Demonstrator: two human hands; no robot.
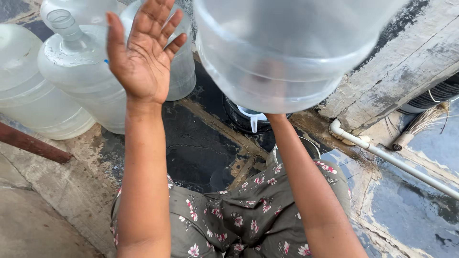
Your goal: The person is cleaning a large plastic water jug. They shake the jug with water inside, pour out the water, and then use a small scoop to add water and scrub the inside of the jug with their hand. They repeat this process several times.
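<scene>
Left hand (pixel 143 57), upper left of frame, was raised w/ palm open, fingers spread, gripping nothing; it hung in the air just beside the big clear water jug (pixel 282 52) but not touching it. Right hand was hidden behind/under that jug; only the forearm showed, rising from lower centre to the jug's underside at approx. mid-frame, so can't tell how the fingers sat or whether they were clamped on it. The jug filled the top centre, blurred, held up high and tilted.

Below the jug, a white funnel-like spout (pixel 253 119) sat in a dark round opening (pixel 239 119) in the wet black floor (pixel 201 143). At lower centre, the person's lap in grey floral fabric (pixel 248 220).

Further out: several more clear jugs (pixel 81 71) stood clustered at upper left, one w/ its open neck upward. A rusty red pipe (pixel 33 143) ran across the left edge. At right, a white plastic pipe (pixel 397 162) ran diagonally along a worn concrete ledge (pixel 406 62), w/ a straw broom (pixel 420 124) and a dark ribbed hose (pixel 437 95) near the right edge.

Risks, as a judgement: the jug seemed carried by one hidden hand only, w/ the other one off it, so it could tip or slip, esp. if wet. A drop would likely land on the funnel, the lap, or knock the standing jugs. The wet floor also looked slick.
</scene>
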